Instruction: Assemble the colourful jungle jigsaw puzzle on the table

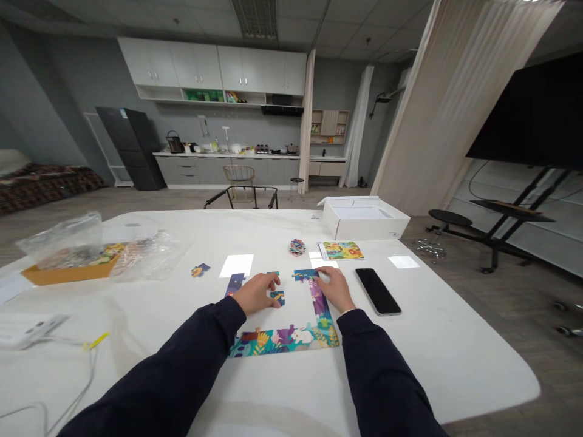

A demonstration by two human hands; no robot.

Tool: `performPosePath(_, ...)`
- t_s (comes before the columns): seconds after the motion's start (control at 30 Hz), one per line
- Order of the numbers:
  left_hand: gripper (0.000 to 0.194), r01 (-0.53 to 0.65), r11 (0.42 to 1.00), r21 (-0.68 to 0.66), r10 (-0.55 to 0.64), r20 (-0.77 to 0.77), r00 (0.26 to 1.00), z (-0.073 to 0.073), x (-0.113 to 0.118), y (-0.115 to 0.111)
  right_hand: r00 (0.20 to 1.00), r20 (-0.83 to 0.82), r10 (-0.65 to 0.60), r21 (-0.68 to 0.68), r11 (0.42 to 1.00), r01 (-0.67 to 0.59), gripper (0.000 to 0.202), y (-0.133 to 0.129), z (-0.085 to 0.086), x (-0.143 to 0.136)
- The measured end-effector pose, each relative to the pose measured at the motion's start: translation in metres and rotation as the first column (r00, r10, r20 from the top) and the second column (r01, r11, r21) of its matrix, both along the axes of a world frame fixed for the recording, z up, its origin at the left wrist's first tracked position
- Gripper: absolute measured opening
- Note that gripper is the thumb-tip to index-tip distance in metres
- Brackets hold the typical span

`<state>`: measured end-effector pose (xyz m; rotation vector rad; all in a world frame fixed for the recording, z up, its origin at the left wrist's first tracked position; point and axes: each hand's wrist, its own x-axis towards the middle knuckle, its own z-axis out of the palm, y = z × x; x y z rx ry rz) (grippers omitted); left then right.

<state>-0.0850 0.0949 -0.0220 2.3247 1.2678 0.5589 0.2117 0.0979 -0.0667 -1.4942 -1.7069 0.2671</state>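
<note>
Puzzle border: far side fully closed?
No, the puzzle border has a far-side gap where white tabletop shows between the left hand and right hand.

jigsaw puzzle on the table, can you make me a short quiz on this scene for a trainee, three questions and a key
1. True or false: the top edge of the puzzle is one unbroken row.
2. Which thing lies just beyond the person's right hand, on its right side?
a) orange tray
b) phone
c) dark refrigerator
3. Fill in: the person sees the pile of pieces to the ____ of the picture card.

Key: 1 false, bare table shows in a gap; 2 b; 3 left.
</note>
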Motion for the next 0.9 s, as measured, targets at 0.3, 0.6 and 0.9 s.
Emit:
performPosePath(0.3,0.067,-0.164,0.986,0.031,0.163,0.034,0.986,0.003,-0.044,0.012,0.999,0.035,0.007,-0.024,1.000,-0.006,0.027,-0.001,0.002,0.001)
performPosePath(0.6,0.048,-0.064,0.998,0.014,0.064,-0.017,0.998,0.000,0.024,0.034,0.981,0.187,0.049,-0.110,0.993,-0.029,0.028,-0.007,0.011,-0.002)
performPosePath(0.9,0.042,-0.047,0.998,0.041,0.046,0.030,0.999,-0.010,0.074,0.050,0.977,0.213,0.020,-0.132,0.991,0.009,0.024,-0.007,0.012,-0.006)
